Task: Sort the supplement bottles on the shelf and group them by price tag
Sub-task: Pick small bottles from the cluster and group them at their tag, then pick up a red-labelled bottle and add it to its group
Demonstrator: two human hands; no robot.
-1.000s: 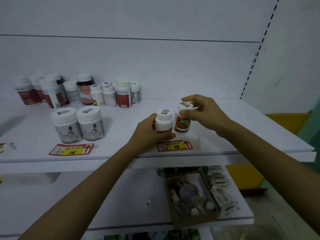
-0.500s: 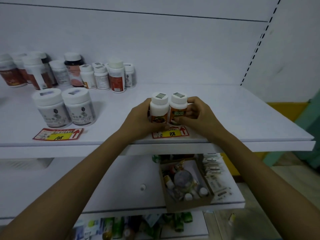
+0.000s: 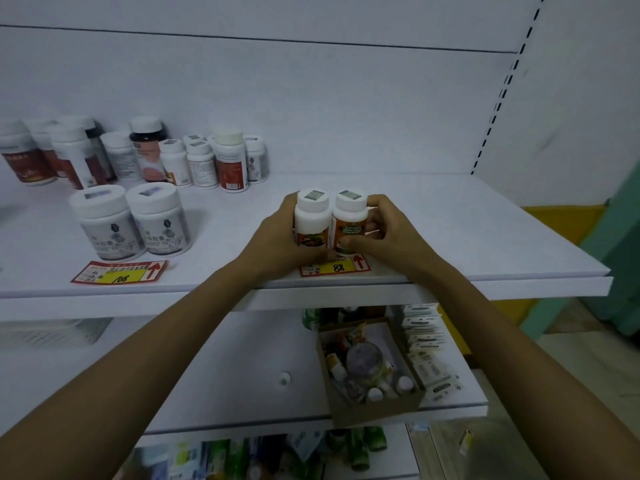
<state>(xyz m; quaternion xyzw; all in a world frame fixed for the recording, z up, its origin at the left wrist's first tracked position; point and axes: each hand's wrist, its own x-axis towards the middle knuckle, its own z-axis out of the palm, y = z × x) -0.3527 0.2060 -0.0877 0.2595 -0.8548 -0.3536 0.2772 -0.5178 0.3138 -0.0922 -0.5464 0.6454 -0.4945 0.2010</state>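
Your left hand [image 3: 277, 242] is wrapped around the left bottle [image 3: 310, 220], fingers closed on its far side and thumb low at the front. Your right hand [image 3: 384, 233] grips the right bottle [image 3: 349, 221] the same way, fingers curled behind it and thumb pressed to its orange label. The two white-capped bottles stand upright and touching, side by side between your hands, near the front edge of the white shelf [image 3: 485, 244]. Just in front of them, partly under your thumbs, lies the 88 price tag [image 3: 341, 266].

To your left, well apart from the hands, two wider white jars [image 3: 130, 221] stand together behind the 108 price tag [image 3: 119, 271]. Farther back against the wall is a cluster of mixed bottles [image 3: 138, 155]. On the lower shelf, below your right forearm, a cardboard box [image 3: 372, 407] holds small items.
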